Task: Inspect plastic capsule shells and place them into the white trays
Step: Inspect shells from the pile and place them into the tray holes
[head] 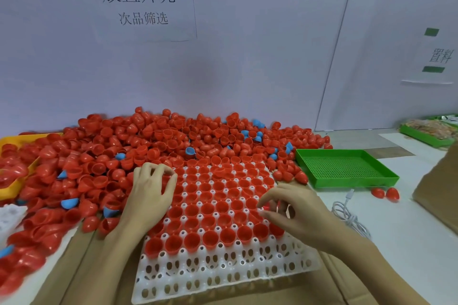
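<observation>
Our right hand (285, 208) pinches a red shell (266, 206) over the tray (223, 270); our left hand (151, 188), fingers curled, seems empty. Shells look light, stiff, slippery: we'd pinch the rim.

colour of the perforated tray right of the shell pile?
Bright green perforated tray, empty as far as shown; clearest in the head view.

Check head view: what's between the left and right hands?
Rows of red shells seated open side up in the white tray fill the stretch between the left hand and right hand. Nothing else shows there in the head view.
</observation>
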`<action>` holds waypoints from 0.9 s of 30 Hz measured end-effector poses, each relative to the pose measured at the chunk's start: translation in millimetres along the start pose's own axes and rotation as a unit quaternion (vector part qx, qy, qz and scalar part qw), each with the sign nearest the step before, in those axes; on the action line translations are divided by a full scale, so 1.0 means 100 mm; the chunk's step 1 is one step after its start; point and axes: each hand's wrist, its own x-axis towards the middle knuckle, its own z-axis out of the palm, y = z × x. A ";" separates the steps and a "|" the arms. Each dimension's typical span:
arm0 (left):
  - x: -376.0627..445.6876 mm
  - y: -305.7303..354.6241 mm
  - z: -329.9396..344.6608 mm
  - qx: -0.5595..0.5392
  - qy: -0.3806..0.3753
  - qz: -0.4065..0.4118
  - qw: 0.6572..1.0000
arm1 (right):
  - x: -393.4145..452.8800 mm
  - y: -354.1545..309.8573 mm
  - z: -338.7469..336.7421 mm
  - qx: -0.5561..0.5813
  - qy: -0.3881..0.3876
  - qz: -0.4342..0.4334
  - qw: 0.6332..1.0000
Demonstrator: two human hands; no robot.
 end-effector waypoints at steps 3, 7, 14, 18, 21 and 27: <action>0.00 0.01 -0.03 -0.004 0.005 0.000 1.000 | 0.04 -0.05 0.11 -0.027 -0.018 -0.018 0.999; 0.00 0.02 -0.04 -0.006 0.006 0.008 1.000 | 0.09 -0.05 0.11 -0.041 -0.053 -0.009 0.998; 0.00 0.09 -0.05 -0.006 0.009 0.032 0.999 | 0.73 0.04 -0.01 0.021 -0.041 0.032 0.998; -0.01 0.09 -0.05 0.000 0.010 0.048 0.999 | 1.44 0.21 0.20 0.003 0.003 0.041 0.999; 0.00 0.10 -0.07 0.010 0.016 0.056 0.998 | 1.91 0.40 0.37 -0.025 0.002 0.053 0.998; 0.02 0.10 -0.13 0.013 0.018 0.056 0.998 | 2.30 0.79 0.59 -0.123 -0.061 0.103 0.985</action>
